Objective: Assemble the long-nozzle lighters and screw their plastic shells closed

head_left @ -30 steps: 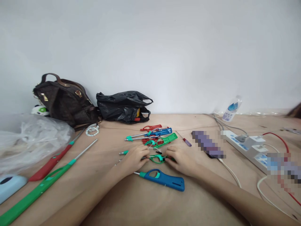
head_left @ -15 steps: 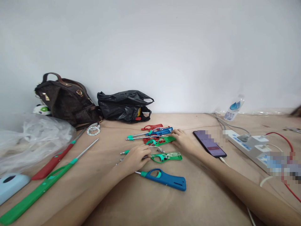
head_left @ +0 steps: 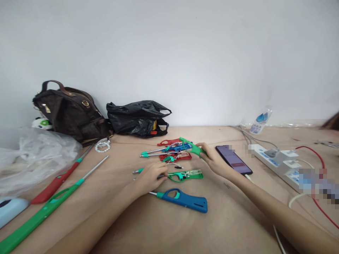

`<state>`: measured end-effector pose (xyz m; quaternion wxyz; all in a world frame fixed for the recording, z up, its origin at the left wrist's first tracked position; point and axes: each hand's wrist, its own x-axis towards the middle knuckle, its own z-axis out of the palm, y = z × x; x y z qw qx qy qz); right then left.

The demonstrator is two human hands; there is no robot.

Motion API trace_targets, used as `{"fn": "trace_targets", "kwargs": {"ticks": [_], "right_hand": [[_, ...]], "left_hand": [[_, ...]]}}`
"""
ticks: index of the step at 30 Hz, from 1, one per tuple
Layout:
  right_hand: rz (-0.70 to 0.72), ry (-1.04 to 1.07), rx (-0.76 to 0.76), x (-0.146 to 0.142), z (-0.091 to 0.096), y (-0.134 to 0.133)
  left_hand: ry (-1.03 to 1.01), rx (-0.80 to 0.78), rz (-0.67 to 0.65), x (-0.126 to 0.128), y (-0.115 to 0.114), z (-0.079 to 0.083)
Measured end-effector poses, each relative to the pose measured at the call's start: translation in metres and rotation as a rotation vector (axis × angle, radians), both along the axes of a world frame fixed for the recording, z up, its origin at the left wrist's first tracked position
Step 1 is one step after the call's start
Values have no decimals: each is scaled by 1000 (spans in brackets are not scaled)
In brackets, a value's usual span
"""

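My right hand [head_left: 209,157] pinches a green lighter casing half [head_left: 194,149], raised at a tilt above the opened lighters. My left hand [head_left: 153,174] has its fingers curled over the barrel end of an opened green lighter [head_left: 186,176], whose inner parts show; the fingers hide where they touch. Beyond it lie an opened red lighter [head_left: 182,156], an opened blue lighter [head_left: 174,148] and a red casing piece [head_left: 165,142]. Loose white wires with a small dark part [head_left: 178,167] lie between the rows. Nearest me is a closed blue lighter [head_left: 185,201].
To the left lie a long green lighter [head_left: 45,211], a red lighter [head_left: 57,183], a clear plastic bag [head_left: 42,158] and a bracelet [head_left: 102,145]. A backpack [head_left: 71,116] and black bag [head_left: 135,118] stand behind. At right are a phone [head_left: 233,158], power strip [head_left: 267,158] and bottle [head_left: 261,121].
My right hand has lifted the green casing half off the opened lighters and tilted it, uncovering the red lighter beneath. My left hand has stayed nearly in place. The view has shifted slightly.
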<state>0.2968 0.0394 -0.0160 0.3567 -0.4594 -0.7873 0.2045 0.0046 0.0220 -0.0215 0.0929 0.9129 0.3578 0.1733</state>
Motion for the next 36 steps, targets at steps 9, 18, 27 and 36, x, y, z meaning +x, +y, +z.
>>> {"fn": "trace_targets", "kwargs": {"ticks": [9, 18, 27, 36], "right_hand": [[-13, 2, -344, -6, -3, -7], [74, -13, -378, 1, -23, 2], [102, -44, -373, 2, -30, 3], [52, -31, -385, -2, -25, -2]], "left_hand": [[-28, -25, -21, -1, 3, -3], [-16, -26, -27, -1, 3, -2], [-39, -46, -22, 0, 2, -1], [-56, -55, -28, 1, 4, -4]]}}
